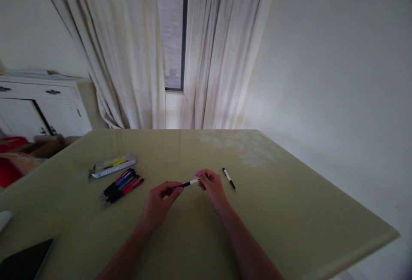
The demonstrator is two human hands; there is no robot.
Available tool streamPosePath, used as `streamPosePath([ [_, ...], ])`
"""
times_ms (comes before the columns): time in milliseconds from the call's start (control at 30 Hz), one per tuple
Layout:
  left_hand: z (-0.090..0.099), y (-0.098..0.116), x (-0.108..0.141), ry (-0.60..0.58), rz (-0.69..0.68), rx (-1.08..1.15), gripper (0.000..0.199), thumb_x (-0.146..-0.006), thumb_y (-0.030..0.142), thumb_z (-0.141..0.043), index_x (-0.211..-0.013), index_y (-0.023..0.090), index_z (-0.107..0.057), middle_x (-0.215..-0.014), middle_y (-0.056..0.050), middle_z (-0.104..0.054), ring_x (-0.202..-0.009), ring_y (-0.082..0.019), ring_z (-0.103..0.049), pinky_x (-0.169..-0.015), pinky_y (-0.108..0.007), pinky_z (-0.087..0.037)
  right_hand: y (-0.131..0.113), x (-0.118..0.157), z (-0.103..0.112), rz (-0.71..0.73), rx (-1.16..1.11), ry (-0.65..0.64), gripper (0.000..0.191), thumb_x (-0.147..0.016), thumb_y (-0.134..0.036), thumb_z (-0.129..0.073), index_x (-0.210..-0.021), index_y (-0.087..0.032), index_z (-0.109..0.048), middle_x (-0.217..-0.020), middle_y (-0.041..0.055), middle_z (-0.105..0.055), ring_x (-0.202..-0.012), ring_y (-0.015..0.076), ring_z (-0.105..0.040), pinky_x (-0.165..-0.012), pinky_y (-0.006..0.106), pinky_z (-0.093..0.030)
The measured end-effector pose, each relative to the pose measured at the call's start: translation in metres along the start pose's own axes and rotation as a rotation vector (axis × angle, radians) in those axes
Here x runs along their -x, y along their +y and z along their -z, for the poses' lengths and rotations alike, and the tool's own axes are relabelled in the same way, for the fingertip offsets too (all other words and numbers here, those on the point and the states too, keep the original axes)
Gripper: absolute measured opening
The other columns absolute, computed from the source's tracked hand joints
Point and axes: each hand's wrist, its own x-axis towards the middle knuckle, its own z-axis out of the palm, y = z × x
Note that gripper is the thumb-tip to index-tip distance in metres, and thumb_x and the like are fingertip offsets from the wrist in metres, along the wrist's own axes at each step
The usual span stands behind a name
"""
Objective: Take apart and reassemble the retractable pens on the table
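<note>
Between my two hands a black-and-white pen (190, 183) is held nearly level above the table. My left hand (158, 202) pinches its black end between thumb and fingertips. The other end sits in the closed fingers of my right hand (211, 187), which hide part of it. Just right of that hand lies a second black-and-white pen (229, 179), slanting on the tabletop. To the left, a bunch of pens (121, 187) with red, blue, green and black barrels lies in a loose pile. Behind the pile is a pen box (113, 166) with yellow on its top and an opened left end.
A pale green tablecloth (199, 245) covers the table. A dark flat object (27, 259) lies at the near left corner, partly out of frame. Behind stand curtains (128, 56) and a white cabinet (58, 104); a wall (337, 91) borders the right side.
</note>
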Motion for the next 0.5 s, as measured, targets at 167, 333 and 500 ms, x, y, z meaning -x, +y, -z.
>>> streamPosePath([
  [167,-0.003,0.003,0.003,0.007,0.001,-0.012,0.03,-0.079,0.048,-0.076,-0.092,0.022,-0.083,-0.083,-0.006,-0.081,-0.071,-0.022,-0.072,-0.067,-0.03,-0.056,0.0,0.008,-0.007,-0.02,-0.003,-0.111,0.058,-0.08,-0.062,-0.073,-0.115,-0.017,-0.071,-0.07,0.0009,-0.065,-0.058,0.0144,-0.054,-0.054,0.025,-0.04],
  [333,-0.008,0.007,0.006,-0.076,-0.047,0.011,0.027,-0.085,0.044,-0.073,-0.096,0.022,-0.082,-0.086,-0.005,-0.081,-0.076,-0.021,-0.072,-0.074,-0.031,-0.055,0.005,0.021,-0.024,0.083,0.185,-0.194,0.052,-0.094,-0.064,-0.055,-0.091,-0.016,-0.074,-0.069,0.0029,-0.065,-0.061,0.0155,-0.058,-0.057,0.026,-0.043],
  [500,-0.006,0.004,0.003,-0.049,-0.023,-0.063,0.032,-0.087,0.049,-0.071,-0.099,0.02,-0.079,-0.086,-0.006,-0.079,-0.075,-0.021,-0.07,-0.069,-0.03,-0.053,0.005,0.011,-0.019,0.038,-0.001,-0.147,0.043,-0.084,-0.06,-0.069,-0.084,-0.017,-0.067,-0.073,0.0042,-0.068,-0.059,0.0141,-0.057,-0.054,0.025,-0.042],
])
